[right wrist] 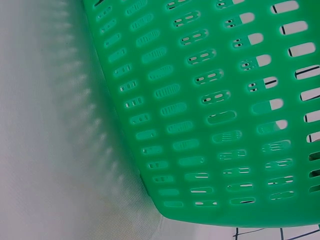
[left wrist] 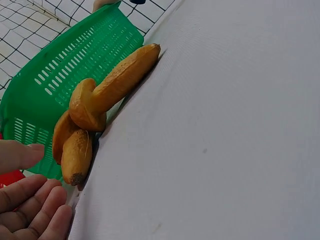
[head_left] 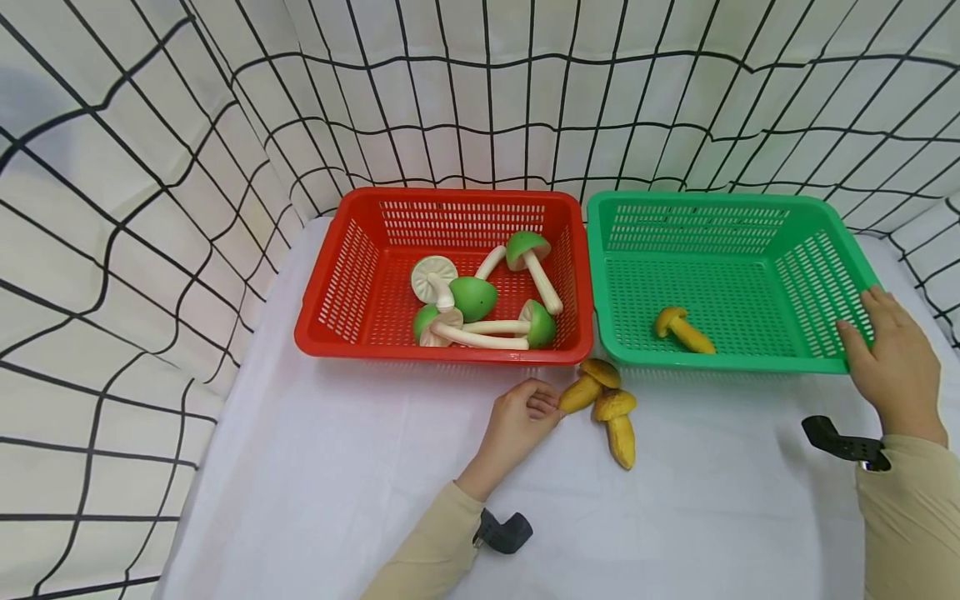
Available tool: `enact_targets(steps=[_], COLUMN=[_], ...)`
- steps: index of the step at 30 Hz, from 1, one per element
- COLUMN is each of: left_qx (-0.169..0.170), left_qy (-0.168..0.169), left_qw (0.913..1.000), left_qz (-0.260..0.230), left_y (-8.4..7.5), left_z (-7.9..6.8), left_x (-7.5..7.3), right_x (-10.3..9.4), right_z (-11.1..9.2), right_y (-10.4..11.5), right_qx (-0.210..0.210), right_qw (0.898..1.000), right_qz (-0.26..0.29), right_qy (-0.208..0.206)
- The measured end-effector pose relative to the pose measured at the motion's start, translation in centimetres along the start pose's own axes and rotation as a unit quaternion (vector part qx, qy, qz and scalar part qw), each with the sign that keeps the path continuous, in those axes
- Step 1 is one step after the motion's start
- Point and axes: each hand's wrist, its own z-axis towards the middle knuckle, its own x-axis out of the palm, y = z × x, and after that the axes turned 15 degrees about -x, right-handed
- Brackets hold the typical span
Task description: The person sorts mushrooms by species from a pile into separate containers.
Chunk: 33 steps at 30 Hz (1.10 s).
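Observation:
Beside two yellow-brown toy mushrooms on the white cloth, my left hand point(head_left: 521, 412) has its fingertips right at the stem of the nearer mushroom point(head_left: 579, 393). In the left wrist view the thumb and the loosely bent fingers point(left wrist: 37, 207) stand apart with nothing between them. The second mushroom point(head_left: 618, 427) lies against the first, its stem towards me. My right hand point(head_left: 896, 362) rests on the right rim of the green basket point(head_left: 750, 364), thumb over the edge. The right wrist view shows only the basket's slotted outer wall point(right wrist: 170, 125), no fingers.
A red basket point(head_left: 450, 354) with several green-capped white mushrooms point(head_left: 472, 297) stands left of the green one. One yellow mushroom point(head_left: 686, 331) lies inside the green basket. Black wire mesh point(head_left: 487, 100) over white cloth walls the back and sides.

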Motion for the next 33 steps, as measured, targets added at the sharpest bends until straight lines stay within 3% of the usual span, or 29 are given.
enact_targets(steps=[6, 17, 33], left_qx=[0.005, 0.007, 0.018], left_qy=[-0.023, -0.051, -0.079], left_qw=[0.9996, 0.9934, 0.9885], left_qz=[0.017, 0.102, 0.128], left_y=[0.2, 0.3, 0.6], left_z=[0.5, 1.0, 1.1], left_x=[0.5, 1.6, 2.2], right_x=[0.0, 0.0, 0.0], right_z=[0.0, 0.0, -0.1], right_y=[-0.1, 0.0, 0.0], right_qx=[-0.008, 0.0, 0.004], right_qw=[1.0, 1.0, 1.0], right_qz=[0.006, 0.0, -0.001], right_qy=[-0.009, -0.004, -0.013])
